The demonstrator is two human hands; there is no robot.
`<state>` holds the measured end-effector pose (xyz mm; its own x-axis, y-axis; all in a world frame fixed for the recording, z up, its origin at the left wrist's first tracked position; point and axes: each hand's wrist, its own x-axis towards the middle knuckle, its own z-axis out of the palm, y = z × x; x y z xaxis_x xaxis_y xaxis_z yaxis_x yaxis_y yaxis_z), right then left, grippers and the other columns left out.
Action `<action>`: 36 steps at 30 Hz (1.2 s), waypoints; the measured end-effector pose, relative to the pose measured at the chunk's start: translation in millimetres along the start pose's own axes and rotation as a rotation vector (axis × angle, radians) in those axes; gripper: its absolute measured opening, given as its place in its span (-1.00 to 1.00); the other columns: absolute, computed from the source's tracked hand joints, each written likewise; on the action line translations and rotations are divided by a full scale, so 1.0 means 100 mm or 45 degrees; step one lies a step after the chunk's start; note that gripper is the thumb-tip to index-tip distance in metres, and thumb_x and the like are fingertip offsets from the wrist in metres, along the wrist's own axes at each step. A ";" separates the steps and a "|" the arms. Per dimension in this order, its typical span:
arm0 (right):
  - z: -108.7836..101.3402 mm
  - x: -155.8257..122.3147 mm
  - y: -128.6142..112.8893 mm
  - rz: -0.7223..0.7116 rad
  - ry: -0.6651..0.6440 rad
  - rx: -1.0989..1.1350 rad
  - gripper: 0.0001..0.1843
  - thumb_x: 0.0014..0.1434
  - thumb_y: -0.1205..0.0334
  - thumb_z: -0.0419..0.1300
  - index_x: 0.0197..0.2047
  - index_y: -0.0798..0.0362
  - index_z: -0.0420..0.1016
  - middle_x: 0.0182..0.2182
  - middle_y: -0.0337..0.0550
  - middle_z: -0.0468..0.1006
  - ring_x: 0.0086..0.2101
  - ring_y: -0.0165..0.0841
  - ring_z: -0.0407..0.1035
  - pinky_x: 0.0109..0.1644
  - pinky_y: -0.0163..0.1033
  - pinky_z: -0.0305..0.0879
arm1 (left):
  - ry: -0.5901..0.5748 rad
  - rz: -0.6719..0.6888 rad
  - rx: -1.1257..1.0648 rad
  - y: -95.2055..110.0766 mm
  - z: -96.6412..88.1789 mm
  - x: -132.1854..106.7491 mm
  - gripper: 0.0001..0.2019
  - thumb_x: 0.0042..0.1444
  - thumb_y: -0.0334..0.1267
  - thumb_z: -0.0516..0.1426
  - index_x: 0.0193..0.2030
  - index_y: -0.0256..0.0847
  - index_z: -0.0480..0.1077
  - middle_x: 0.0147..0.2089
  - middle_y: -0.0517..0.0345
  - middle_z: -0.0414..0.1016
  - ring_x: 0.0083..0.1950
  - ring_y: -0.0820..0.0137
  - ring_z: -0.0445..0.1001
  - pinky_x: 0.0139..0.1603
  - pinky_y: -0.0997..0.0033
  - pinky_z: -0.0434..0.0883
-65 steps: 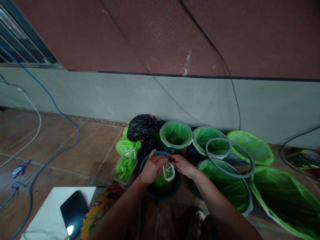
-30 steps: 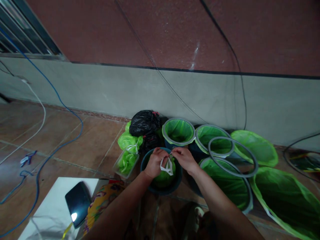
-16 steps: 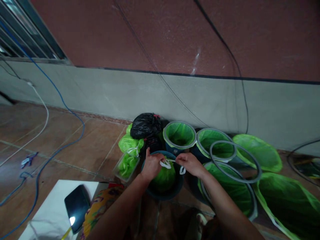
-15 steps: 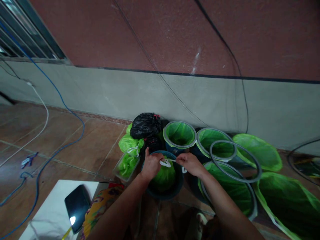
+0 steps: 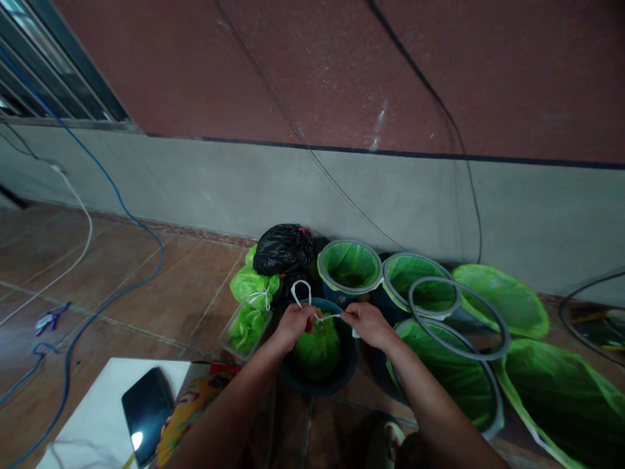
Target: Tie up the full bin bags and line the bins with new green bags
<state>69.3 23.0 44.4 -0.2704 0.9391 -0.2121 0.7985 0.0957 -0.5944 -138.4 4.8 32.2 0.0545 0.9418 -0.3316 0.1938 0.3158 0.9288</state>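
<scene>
A green plastic bag (image 5: 318, 352) sits gathered inside a dark blue bin (image 5: 346, 378) in front of me. White drawstrings (image 5: 328, 318) stretch across the top of the bag between my two hands. My left hand (image 5: 295, 324) pinches one side, with a white loop standing up above its fingers. On the other side my right hand (image 5: 367, 322) pinches the string, and a short white end hangs below its fingertips. Part of the bag's neck is hidden behind my left fingers.
Several bins lined with green bags, such as one at the back (image 5: 350, 266), stand to the right. A loose grey ring (image 5: 502, 326) lies over two of them. Tied black bags (image 5: 283, 249) and green bags (image 5: 254, 283) are at the left, near a white surface with a phone (image 5: 146, 410).
My left hand has turned, and a white loop now stands up above it. My right hand has shifted slightly left and still pinches the string. The view has moved a little.
</scene>
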 end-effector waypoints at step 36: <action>0.12 -0.09 -0.26 -0.092 0.016 0.198 -0.77 0.20 0.20 0.12 -0.32 0.05 0.61 -0.39 -0.13 0.63 -0.36 -0.33 0.45 -0.25 -0.27 0.21 | -0.202 -0.112 -0.480 -0.08 0.16 -0.02 -0.77 -0.05 -0.17 0.27 -0.35 -0.31 0.45 -0.45 0.15 0.52 -0.45 0.44 0.49 -0.31 0.40 0.43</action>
<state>44.9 7.9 52.3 -0.3168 0.9357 -0.1556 0.6843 0.1119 -0.7206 -124.7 -1.2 22.9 0.2101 0.8894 -0.4061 -0.1665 0.4418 0.8815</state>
